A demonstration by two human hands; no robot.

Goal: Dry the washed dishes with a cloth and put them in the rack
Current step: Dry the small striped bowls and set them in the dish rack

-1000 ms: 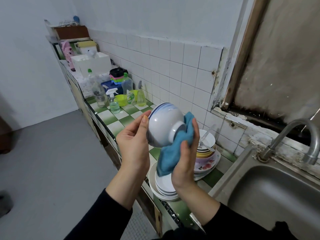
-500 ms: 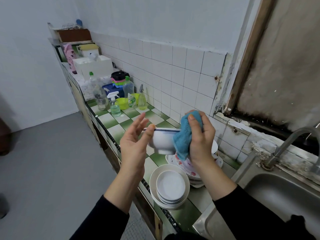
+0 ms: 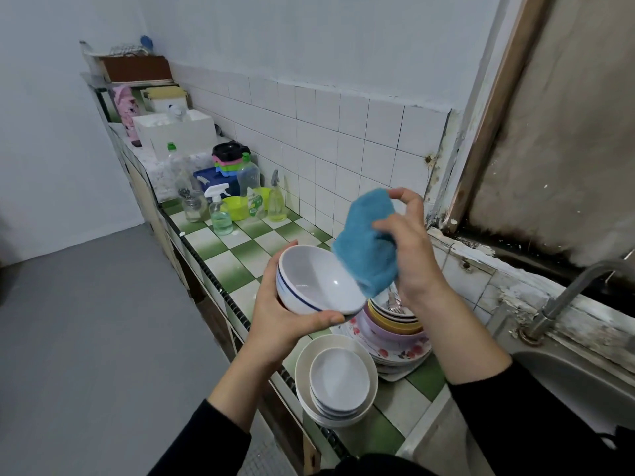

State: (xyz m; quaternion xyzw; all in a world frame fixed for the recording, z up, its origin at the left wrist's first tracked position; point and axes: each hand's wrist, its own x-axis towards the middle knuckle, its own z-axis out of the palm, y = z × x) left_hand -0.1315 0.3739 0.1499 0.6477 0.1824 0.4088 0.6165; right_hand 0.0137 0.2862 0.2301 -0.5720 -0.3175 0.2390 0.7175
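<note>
1. Blue cloth (image 3: 367,249) sits bunched in the right hand (image 3: 412,255), whose fingers (image 3: 385,228) curl round it. Its lower edge lies against the right rim of the bowl, apparently placed to wipe the inside.
2. The white bowl (image 3: 316,280) with a blue stripe is held in the air above the tabletop (image 3: 237,259). It is tilted so that its hollow faces the cloth.
3. The left hand (image 3: 281,324) grips the bowl from below, with the thumb along the near wall and the other fingers hooked at the far rim. This hold leaves the inside free for the cloth.
4. A stack of white plates (image 3: 338,379) stands on the green-and-white tiles under the hands. A stack of coloured bowls (image 3: 395,324) on flowered plates stands just beyond it. Both sit beside the sink (image 3: 567,383) on the right, probably so each piece is within easy reach.
5. Drying of this bowl looks to be under way, and putting it away is not yet done. No rack can be made out with certainty among the far clutter.
</note>
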